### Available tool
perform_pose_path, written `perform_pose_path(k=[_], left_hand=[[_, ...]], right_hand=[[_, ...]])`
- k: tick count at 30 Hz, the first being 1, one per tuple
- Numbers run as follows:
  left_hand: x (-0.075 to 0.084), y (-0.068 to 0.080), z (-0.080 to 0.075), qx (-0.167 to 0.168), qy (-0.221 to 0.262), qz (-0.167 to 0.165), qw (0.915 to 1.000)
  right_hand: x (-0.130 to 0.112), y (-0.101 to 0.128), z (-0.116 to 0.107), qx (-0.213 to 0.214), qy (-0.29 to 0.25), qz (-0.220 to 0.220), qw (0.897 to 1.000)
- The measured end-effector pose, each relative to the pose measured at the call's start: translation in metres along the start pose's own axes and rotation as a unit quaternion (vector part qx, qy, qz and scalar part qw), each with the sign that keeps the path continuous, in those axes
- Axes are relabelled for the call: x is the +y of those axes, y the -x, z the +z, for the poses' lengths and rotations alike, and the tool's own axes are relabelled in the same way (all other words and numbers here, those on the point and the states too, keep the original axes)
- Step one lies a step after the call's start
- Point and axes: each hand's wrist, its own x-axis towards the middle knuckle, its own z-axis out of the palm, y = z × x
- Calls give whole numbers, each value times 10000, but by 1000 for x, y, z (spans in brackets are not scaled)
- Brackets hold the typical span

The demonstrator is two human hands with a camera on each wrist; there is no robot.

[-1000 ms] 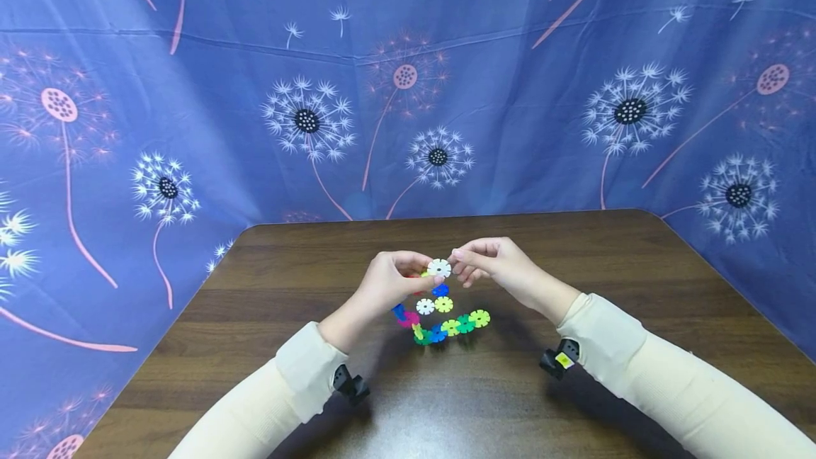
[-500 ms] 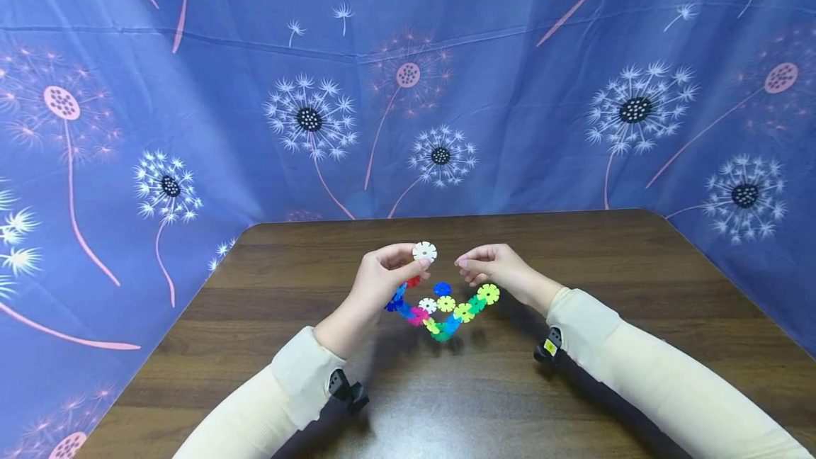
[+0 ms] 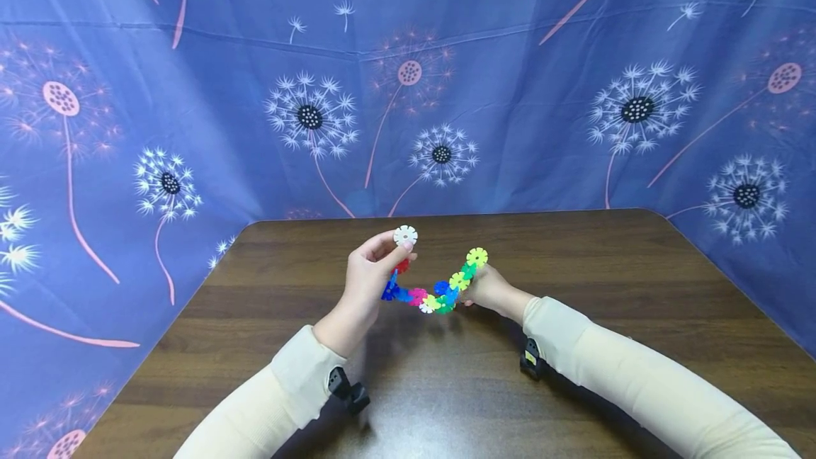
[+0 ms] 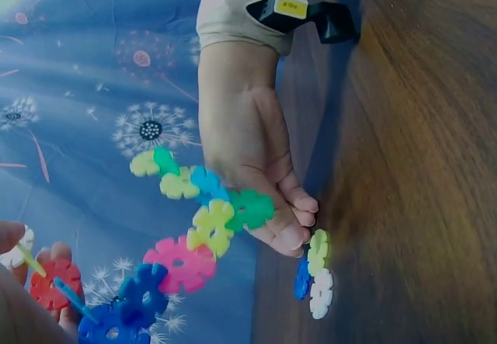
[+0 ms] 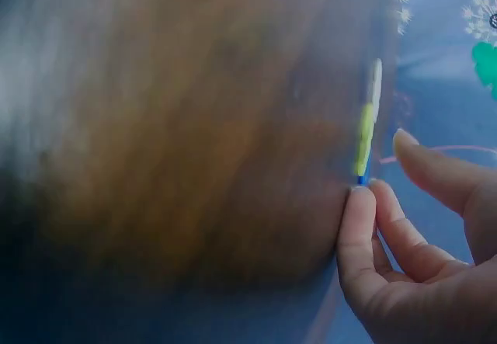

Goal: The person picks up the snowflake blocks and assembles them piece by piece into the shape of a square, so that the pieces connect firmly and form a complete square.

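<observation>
My left hand pinches a white flower-shaped plastic disc, the upper end of a linked chain. Red, blue, pink, yellow and green discs make up the rest, curving through the air to a yellow disc at the far end. Behind that end, partly hidden, my right hand is low over the table. Loose discs lie there: a yellow one, a white one and a blue one. In the right wrist view the fingertips are right at the blue disc, with the thumb held apart.
The brown wooden table spreads under both arms. A blue cloth with dandelion prints hangs behind and beside it. Black cameras sit on both wrists, the left camera close over the tabletop.
My left hand has moved left and up with the chain, whose free end has swung upward. My right hand has come away from the white disc and down toward the loose discs.
</observation>
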Motion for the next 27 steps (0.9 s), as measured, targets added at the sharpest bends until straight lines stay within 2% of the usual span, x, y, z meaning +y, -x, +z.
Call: perform_pose_path(k=[3,4,5,8,11,16,17,19,22,23,24,27], left_hand=[[0,0,1,182,-32,20,9998],[18,7,7,315,-118,-90,9994],[25,10,9,422,-149,-227,9987],[30,10,10,520,-58,-456,9976],[33,9,11,520,74,-596,9968],[31,10,12,592,94,-602,9964],[11,1,5,547,75,-448,9975],[10,1,5,555,78,-459,9974],[10,1,5,517,170,-430,9976],[10,1,5,478,210,-390,9979],[30,10,12,529,242,-523,9969],[29,9,12,547,298,-455,9970]], right_hand=[[-1,0,5,117,557,102,9983],[-2,-1,6,124,713,120,9973],[-2,-1,7,110,857,123,9962],[-4,-1,10,120,1236,59,9922],[-5,0,10,169,1320,9,9911],[-7,1,9,92,1184,114,9929],[-7,1,9,50,1109,157,9937],[-6,2,8,-138,754,235,9968],[-5,3,4,-540,-73,451,9975],[-4,3,2,-683,-388,552,9954],[-4,4,0,-829,-647,621,9925],[-3,6,-6,-1076,-1186,814,9837]])
